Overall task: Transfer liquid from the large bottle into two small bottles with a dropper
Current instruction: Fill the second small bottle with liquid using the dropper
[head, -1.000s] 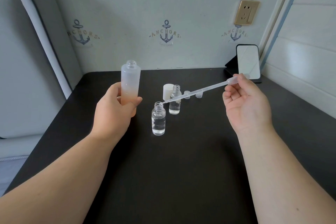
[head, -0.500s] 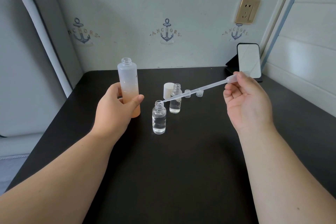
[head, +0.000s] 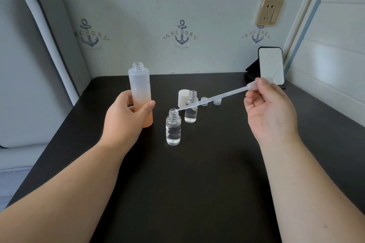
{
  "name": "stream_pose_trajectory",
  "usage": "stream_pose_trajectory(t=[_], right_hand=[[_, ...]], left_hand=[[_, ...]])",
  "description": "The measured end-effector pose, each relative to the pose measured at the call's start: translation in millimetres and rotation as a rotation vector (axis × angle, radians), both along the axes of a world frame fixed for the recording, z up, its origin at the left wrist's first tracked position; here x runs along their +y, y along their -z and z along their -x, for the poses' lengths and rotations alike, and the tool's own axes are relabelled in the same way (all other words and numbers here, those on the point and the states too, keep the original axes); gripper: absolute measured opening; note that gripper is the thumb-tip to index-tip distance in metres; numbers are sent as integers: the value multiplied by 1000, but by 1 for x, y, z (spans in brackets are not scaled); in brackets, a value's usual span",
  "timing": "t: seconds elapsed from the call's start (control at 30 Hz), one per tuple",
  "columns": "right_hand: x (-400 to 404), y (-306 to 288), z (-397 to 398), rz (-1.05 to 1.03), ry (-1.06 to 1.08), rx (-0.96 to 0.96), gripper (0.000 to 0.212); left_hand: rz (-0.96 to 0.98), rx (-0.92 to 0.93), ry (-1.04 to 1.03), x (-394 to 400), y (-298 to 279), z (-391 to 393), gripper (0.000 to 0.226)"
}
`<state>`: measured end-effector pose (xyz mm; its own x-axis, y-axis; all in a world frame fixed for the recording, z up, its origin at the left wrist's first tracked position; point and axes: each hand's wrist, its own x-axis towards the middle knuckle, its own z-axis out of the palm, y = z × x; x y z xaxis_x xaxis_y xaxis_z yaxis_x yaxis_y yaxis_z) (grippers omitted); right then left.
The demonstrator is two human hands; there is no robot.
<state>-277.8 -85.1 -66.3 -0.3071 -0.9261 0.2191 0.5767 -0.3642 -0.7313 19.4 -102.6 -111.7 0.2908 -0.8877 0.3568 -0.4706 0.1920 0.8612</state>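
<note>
Here, right hand (head: 270,110) raised, pinching dropper (head: 213,97), tip at near bottle (head: 173,127)

- 1 big frosted bottle (head: 139,92), cap off
- 2 small clear bottles (head: 173,127) (head: 191,107), both open
- 1 plastic dropper (head: 213,98)
- 1 white cap (head: 182,97)
- 2 tiny clear caps (head: 204,101) (head: 217,101)
- 1 phone (head: 271,65) on a stand
- 1 gold wall socket (head: 269,12)
- 3 anchor decals (head: 89,34) (head: 181,34) (head: 256,35)
- 2 hands (head: 124,116) (head: 270,110)

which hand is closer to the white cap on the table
Left. The left hand, gripping the large bottle, sits just to the left of the white cap. The right hand, pinching the dropper, is farther off on the cap's right.
</note>
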Motion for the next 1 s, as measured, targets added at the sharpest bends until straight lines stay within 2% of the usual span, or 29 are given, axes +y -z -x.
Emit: stream_pose_trajectory(t=[0.3, 0.6, 0.83, 1.0], right_hand=[[0, 0, 0, 20, -5, 7, 28], [0, 0, 1, 29, 1, 24, 27], [-1, 1, 1, 34, 10, 24, 24], [-1, 1, 1, 43, 8, 46, 28]], left_hand=[[-3, 6, -1, -1, 1, 0, 46], [-17, 3, -5, 1, 0, 1, 36], [-15, -1, -2, 0, -1, 0, 45], [-14, -4, -6, 0, 0, 0, 50]])
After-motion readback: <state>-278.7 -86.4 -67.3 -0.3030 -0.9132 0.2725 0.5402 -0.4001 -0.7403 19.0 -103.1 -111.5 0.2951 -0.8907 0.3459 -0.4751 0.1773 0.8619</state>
